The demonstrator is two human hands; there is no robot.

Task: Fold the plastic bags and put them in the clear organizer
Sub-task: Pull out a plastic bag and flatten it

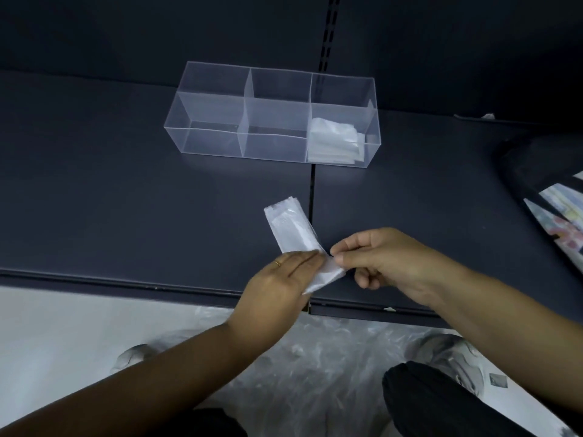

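Folded plastic bag point(288, 228) near front edge of shelf point(126, 200): looked thin, light, limp, slippery. Flat left hand point(284, 279) pressed it down; grip of right hand point(385, 260) pinched it at crease. Best hold there, else it probably springs open.

A dark slate-blue shelf board point(126, 184) fills the middle of the frame, split by a narrow seam point(312, 190) just right of centre. Across the top rises a matching back panel point(126, 33) with a slotted upright point(328, 29). Below the shelf's front lip point(126, 280), at lower left, lies pale floor point(63, 326).
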